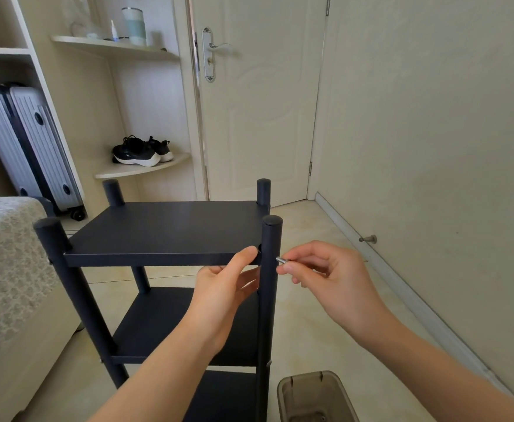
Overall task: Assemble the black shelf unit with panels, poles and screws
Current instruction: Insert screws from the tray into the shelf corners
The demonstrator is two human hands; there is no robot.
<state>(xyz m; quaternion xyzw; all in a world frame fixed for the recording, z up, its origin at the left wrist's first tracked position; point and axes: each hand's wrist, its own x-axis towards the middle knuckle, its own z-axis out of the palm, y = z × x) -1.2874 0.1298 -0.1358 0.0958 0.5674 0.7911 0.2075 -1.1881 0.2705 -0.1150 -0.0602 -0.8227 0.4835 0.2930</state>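
Observation:
The black shelf unit stands upright on the floor, with a top panel (170,229), a middle panel (161,324) and a lower one below. Black poles rise at its corners; the near right pole (270,287) is closest to my hands. My left hand (225,287) grips the front right corner of the top panel, thumb on top and fingers underneath. My right hand (319,272) pinches a small silver screw (281,260) and holds its tip against the outer side of the near right pole, level with the top panel.
A translucent brown plastic box (313,397) sits on the floor at the unit's lower right. A sofa arm (9,269) is close on the left. A suitcase (27,147), wall shelves with shoes (141,151), a closed door (258,102) and a wall (432,147) surround the spot.

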